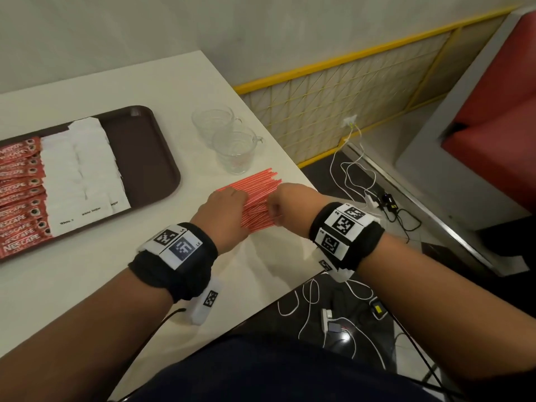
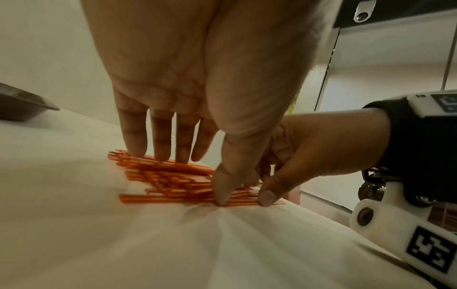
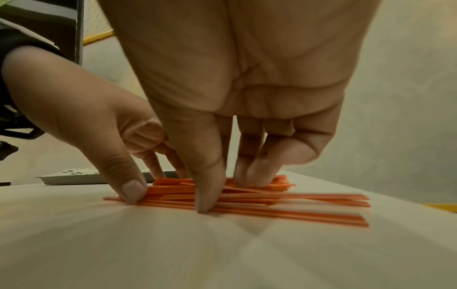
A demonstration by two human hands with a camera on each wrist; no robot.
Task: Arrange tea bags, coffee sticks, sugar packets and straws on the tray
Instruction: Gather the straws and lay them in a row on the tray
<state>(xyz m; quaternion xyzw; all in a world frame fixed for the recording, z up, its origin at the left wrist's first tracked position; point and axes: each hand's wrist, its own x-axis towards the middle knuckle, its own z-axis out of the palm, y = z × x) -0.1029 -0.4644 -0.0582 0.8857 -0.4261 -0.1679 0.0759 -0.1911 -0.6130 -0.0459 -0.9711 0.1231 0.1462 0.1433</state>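
A loose pile of red-and-white striped straws (image 1: 256, 184) lies on the white table, right of the brown tray (image 1: 156, 158). My left hand (image 1: 232, 198) straddles the pile's left end, fingertips on the far side and thumb on the near side (image 2: 190, 176). My right hand (image 1: 277, 200) pinches the same pile beside it, with the thumb at the near edge and curled fingers on top (image 3: 227, 193). Red Nescafe coffee sticks (image 1: 20, 192) and white sugar packets (image 1: 84, 169) fill the tray's left and middle. Its right part is bare.
Two clear glass cups (image 1: 235, 149) stand just behind the straws, near the table's right edge (image 1: 293, 169). Beyond that edge are the floor, white cables and a yellow-framed panel. A red seat sits at the far right.
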